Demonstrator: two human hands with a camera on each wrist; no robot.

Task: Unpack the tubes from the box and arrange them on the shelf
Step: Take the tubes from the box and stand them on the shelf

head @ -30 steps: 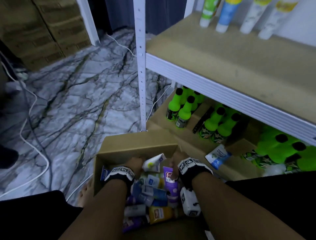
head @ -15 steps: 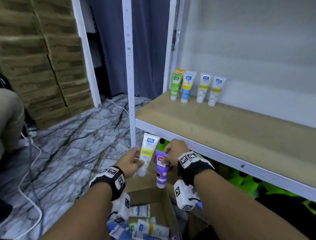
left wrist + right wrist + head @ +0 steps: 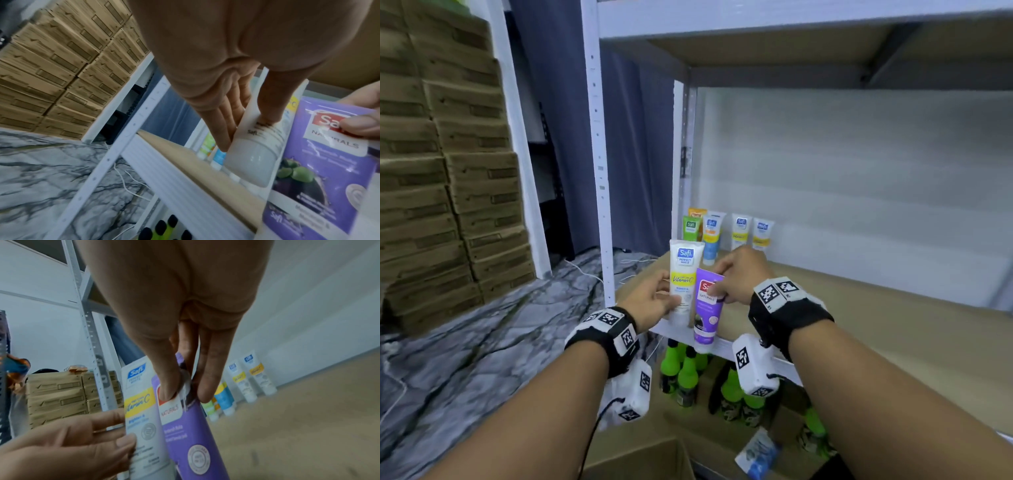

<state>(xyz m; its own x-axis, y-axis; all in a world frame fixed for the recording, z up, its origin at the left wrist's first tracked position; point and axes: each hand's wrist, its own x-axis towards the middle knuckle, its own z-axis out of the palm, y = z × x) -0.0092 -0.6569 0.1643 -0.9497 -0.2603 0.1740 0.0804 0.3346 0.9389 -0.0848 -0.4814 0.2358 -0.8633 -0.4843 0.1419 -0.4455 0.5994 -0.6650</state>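
My left hand [image 3: 654, 301] pinches a white and yellow tube [image 3: 683, 281] upright, cap down, over the front left corner of the shelf board [image 3: 893, 325]. Beside it my right hand [image 3: 739, 277] pinches a purple tube [image 3: 707, 308] near its top, cap hanging below the shelf edge. The left wrist view shows thumb and fingers on the white tube [image 3: 255, 146] with the purple tube [image 3: 320, 162] next to it. In the right wrist view, thumb and fingers clamp the purple tube [image 3: 185, 426]. Several tubes [image 3: 726, 233] stand at the shelf's back left. The open box [image 3: 647, 462] lies below.
Green bottles [image 3: 685, 373] stand on the lower shelf. A white upright post [image 3: 599, 171] rises at the shelf's left front corner. Stacked cardboard cartons [image 3: 441, 188] fill the left side. A cable [image 3: 585, 270] trails over the marble floor. A small blue and white sachet [image 3: 758, 455] lies beside the box.
Both hands lifted a tube each out of the box and carried them up and forward to the shelf's front edge. My view rose from the box to the shelf.
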